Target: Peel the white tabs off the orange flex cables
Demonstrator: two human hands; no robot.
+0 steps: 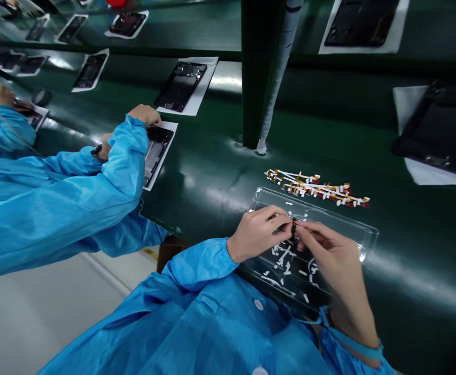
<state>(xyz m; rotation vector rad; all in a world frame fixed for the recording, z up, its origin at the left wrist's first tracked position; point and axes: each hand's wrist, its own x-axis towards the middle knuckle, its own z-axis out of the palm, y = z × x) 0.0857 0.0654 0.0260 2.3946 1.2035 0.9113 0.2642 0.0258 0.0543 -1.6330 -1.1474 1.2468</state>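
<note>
Black part pinched by both hands (over tray).

Left hand and right hand pinching small black part over clear plastic tray holding white scraps; flex cables just beyond tray.

The right hand can pass over the green workbench at 3 o'clock; flex cables lie in the way at 12 o'clock

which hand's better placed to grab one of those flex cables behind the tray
Left, probably: the left hand sits by the far rim of the clear plastic tray, nearest the flex cables; the right hand lies farther back. Both pinch a small black part, though.
</note>
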